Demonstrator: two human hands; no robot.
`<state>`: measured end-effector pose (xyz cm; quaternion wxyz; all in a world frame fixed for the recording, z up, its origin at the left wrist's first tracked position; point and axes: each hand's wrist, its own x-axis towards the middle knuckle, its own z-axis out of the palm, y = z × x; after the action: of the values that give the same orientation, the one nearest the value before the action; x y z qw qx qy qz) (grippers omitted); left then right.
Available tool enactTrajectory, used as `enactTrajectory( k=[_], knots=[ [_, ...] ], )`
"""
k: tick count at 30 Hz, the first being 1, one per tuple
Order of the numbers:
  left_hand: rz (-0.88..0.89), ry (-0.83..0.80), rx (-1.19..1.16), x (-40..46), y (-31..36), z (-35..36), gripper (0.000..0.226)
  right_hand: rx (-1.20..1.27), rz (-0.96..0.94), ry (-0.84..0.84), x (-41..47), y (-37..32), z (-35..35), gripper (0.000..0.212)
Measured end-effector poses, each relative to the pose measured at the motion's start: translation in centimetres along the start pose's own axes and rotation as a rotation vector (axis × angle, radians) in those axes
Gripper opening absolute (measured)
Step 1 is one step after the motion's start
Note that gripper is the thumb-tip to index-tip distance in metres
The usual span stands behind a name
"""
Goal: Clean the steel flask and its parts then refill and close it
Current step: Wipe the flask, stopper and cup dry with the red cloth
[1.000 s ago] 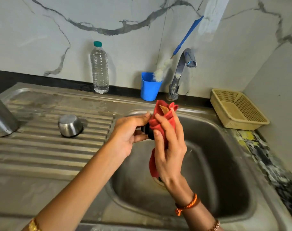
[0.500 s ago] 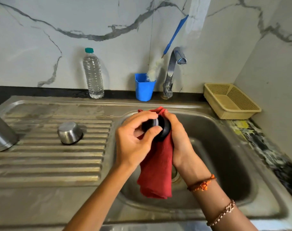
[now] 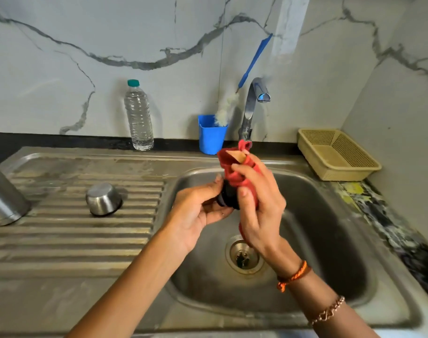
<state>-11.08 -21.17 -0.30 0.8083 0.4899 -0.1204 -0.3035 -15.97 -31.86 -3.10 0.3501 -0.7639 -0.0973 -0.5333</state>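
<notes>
Held above the basin of the stainless steel sink (image 3: pixel 349 242), a small black round flask stopper (image 3: pixel 229 197) is gripped between both hands. The left hand (image 3: pixel 198 213) lies to the stopper's left, its fingers (image 3: pixel 211 189) curled round the stopper's edge and its thumb below. The right hand (image 3: pixel 259 213) lies to the right, its fingers pinching a crumpled red cloth (image 3: pixel 237 167) against the stopper's other face. The stopper's short axis appears to run left to right, from one palm towards the other, so the next wiping turn is judged to call for a twist about that line. Both hands are equally near.

In the basin nothing but the round drain strainer (image 3: pixel 243 257) is seen. On the ribbed worktop (image 3: pixel 69 230) to the left, a small steel cup-shaped cap (image 3: pixel 103 202) is set upside down, and the steel flask body (image 3: pixel 3 198) stands at the frame's edge, well apart from the hands. Farther back, a blue plastic holder (image 3: pixel 210 136) contains a white-bristled bottle brush with a blue handle (image 3: pixel 254 59). A clear plastic water bottle with a green cap (image 3: pixel 138 115), nearly full, stands by the wall. Nothing is seen in the beige mesh basket (image 3: pixel 337 154).
</notes>
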Motion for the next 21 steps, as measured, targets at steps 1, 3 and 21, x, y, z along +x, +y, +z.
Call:
enactTrajectory(
  k=[1, 3, 21],
  knots=[
    [0.069, 0.002, 0.04, -0.1, 0.1, 0.4, 0.008, 0.095, 0.094, 0.022, 0.5, -0.3, -0.1, 0.029],
    [0.42, 0.054, 0.312, -0.3, 0.0, 1.0, 0.022, 0.335, 0.422, 0.101, 1.5, -1.4, -0.2, 0.031],
    [1.473, -0.24, 1.246, 3.9, -0.5, -4.0, 0.012, 0.132, 0.96, 0.027, 0.9, -1.4, 0.3, 0.027]
  ],
)
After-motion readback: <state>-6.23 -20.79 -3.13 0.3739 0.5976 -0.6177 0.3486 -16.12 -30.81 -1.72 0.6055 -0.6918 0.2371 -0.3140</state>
